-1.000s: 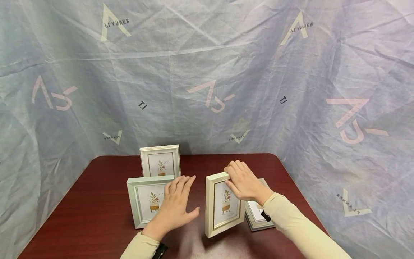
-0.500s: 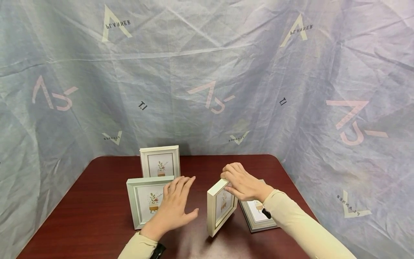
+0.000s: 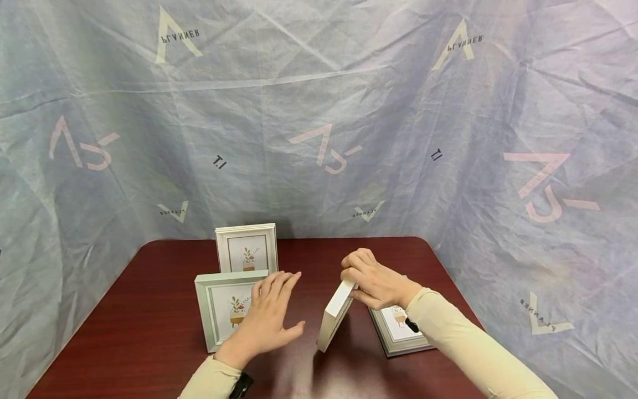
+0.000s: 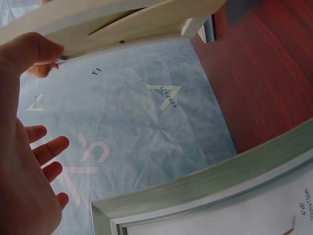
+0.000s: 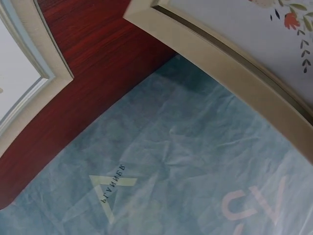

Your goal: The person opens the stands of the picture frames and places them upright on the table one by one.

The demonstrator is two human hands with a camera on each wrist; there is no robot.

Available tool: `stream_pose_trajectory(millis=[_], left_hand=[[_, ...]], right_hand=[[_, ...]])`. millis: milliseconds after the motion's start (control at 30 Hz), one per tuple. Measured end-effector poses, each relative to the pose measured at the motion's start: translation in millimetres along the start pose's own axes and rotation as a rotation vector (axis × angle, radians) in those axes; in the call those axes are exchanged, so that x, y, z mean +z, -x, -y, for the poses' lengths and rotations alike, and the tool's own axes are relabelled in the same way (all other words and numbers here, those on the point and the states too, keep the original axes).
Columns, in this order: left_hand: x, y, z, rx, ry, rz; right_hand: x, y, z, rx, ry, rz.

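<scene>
My right hand (image 3: 376, 282) pinches the top edge of a cream photo frame (image 3: 329, 327), fingers behind and thumb in front. This frame is tilted and seen nearly edge-on in the head view. Its back, with a support leg (image 4: 151, 22), shows in the left wrist view; its front border (image 5: 220, 63) and flower print appear in the right wrist view. My left hand (image 3: 266, 318) hangs with fingers spread, holding nothing, in front of a pale green photo frame (image 3: 201, 305) that stands upright. Whether the held frame touches the table cannot be told.
A white photo frame (image 3: 221, 249) stands behind the green one at the back left. Another photo frame (image 3: 384, 335) lies face up under my right forearm. Patterned grey cloth (image 3: 319, 111) hangs beyond the dark red table (image 3: 124, 327).
The cream frame has turned from showing its front print to nearly edge-on, and its lower end has swung up slightly. My right hand keeps its grip. My left hand has hardly moved.
</scene>
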State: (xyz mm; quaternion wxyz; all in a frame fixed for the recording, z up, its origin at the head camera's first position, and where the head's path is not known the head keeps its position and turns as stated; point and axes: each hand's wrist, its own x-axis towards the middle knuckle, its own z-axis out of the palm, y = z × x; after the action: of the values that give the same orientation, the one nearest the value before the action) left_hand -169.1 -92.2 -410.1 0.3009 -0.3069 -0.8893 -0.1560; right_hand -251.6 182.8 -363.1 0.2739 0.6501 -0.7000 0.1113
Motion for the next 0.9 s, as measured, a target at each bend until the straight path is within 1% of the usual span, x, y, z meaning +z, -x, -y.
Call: stream_pose_trajectory(millis=[167,400,600,733,900], left_hand=[[-2.0,-1.8,1.4,0.01,0.002,0.018],[-5.7,-4.6,6.9,0.023,0.0,0.068],[-8.9,-6.3,11.5,0.045,0.008,0.064],[-10.5,-7.9,14.5,0.059,0.016,0.062],[-11.0,-9.3,17.0,0.073,0.02,0.063]], right_hand=[[-6.7,-5.1,3.1,-0.054,0.019,-0.03],[-18.8,-11.7,9.8,-0.154,0.034,-0.077],[-28.4,-17.5,14.7,-0.241,0.087,-0.14],[-33.6,-21.0,15.2,-0.265,0.11,-0.183],[-36.7,-22.3,15.1,-0.266,0.116,-0.198]])
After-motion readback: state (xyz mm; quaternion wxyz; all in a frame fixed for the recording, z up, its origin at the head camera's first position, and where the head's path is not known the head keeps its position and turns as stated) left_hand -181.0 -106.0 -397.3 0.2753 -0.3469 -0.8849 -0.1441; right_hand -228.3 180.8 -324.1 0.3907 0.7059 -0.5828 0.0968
